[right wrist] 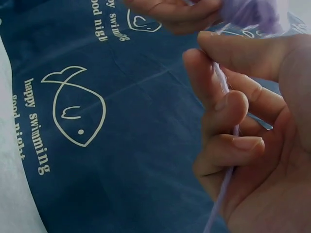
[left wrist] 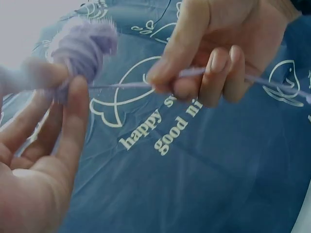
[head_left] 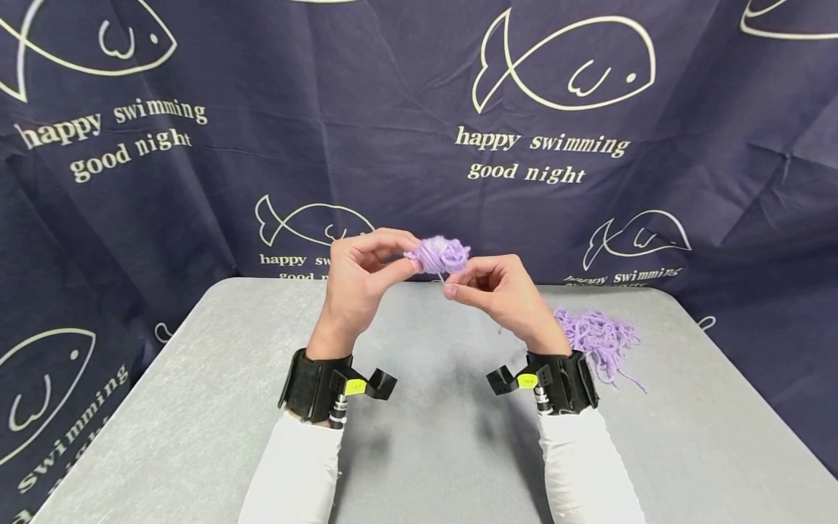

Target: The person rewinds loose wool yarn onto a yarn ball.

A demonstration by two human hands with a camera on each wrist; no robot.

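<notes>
A small ball of purple yarn (head_left: 440, 255) is up in the air over the far part of the table. My left hand (head_left: 358, 280) pinches its left end between thumb and fingers. Close by on the right, my right hand (head_left: 507, 295) pinches a strand of yarn (left wrist: 121, 86) that runs taut to the ball. In the right wrist view, the strand (right wrist: 222, 191) passes under the curled fingers and trails out below the palm. Part of the ball is hidden behind the left fingers in the left wrist view.
A loose heap of purple yarn (head_left: 599, 338) lies on the grey table (head_left: 216, 393), to the right beyond my right wrist. Behind the table hangs a dark blue cloth (head_left: 406, 131) printed with white fish and lettering. Each wrist wears a black strap with a camera mount.
</notes>
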